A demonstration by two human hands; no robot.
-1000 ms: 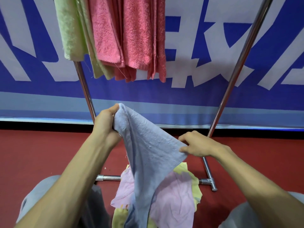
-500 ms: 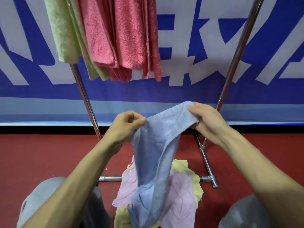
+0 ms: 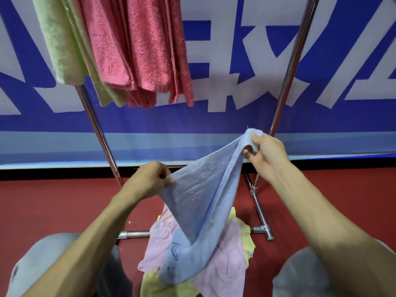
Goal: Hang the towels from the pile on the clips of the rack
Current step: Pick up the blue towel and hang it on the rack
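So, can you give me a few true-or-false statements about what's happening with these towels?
1. The left hand and right hand both grip the blue towel. True.
2. Pink towels and green towels hang on the rack. True.
3. The blue towel is clipped up. False: the hands hold it, and its lower end rests on the pile.
4. The pile sits on a white table. False: it lies on the red floor.
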